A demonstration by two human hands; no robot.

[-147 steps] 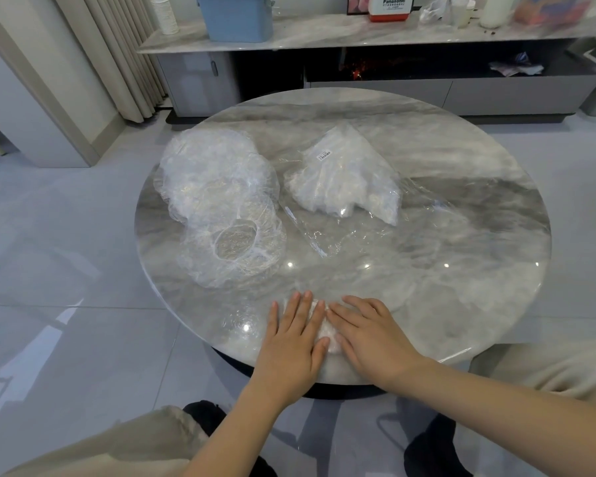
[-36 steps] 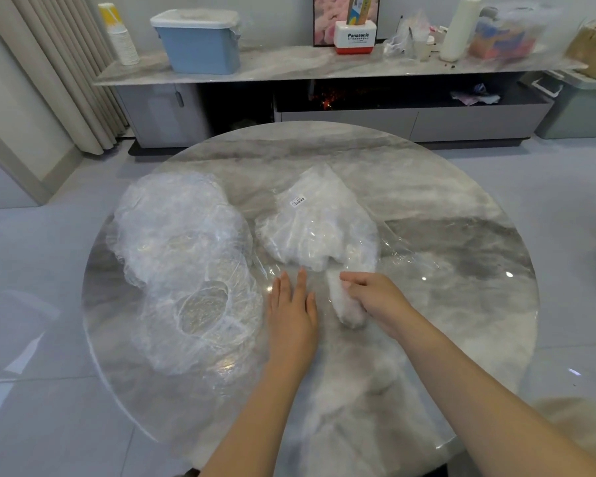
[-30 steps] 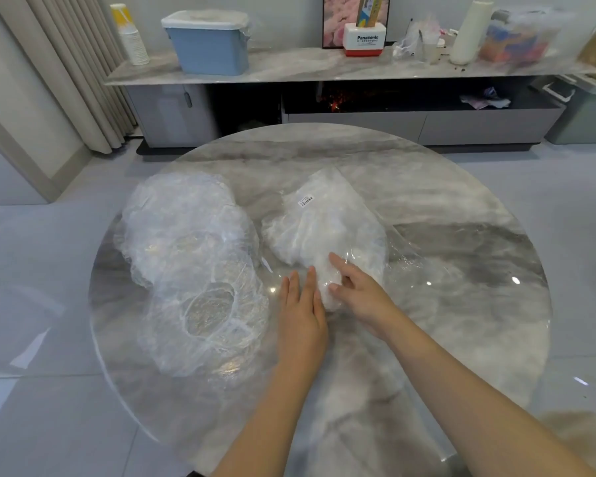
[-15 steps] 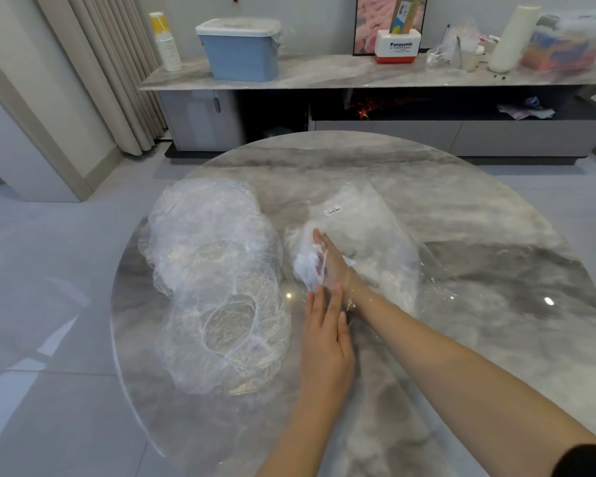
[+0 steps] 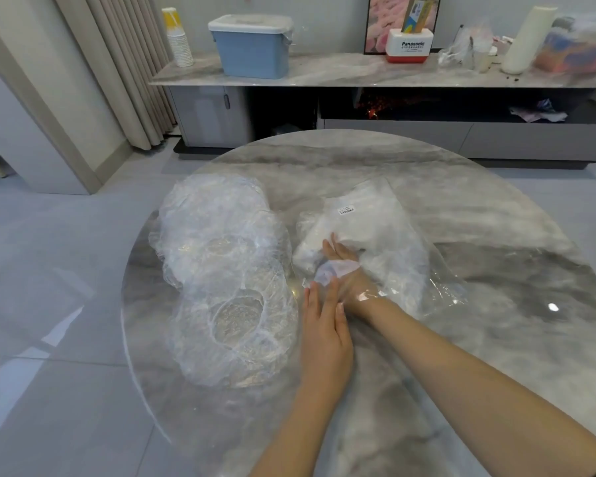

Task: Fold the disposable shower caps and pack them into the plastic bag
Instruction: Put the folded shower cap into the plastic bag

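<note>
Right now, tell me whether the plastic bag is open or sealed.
Open: the right hand reaches inside the plastic bag through its near mouth.

1 plastic bag point(image 5: 375, 232), 1 heap of loose shower caps point(image 5: 224, 270), 2 hands, 1 table point(image 5: 496, 270).

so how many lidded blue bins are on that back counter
1. The blue bin with a white lid stands on the long counter behind the round table, between the stack of paper cups and the Panasonic box. Clutter at the counter's right end could hide others.
</note>
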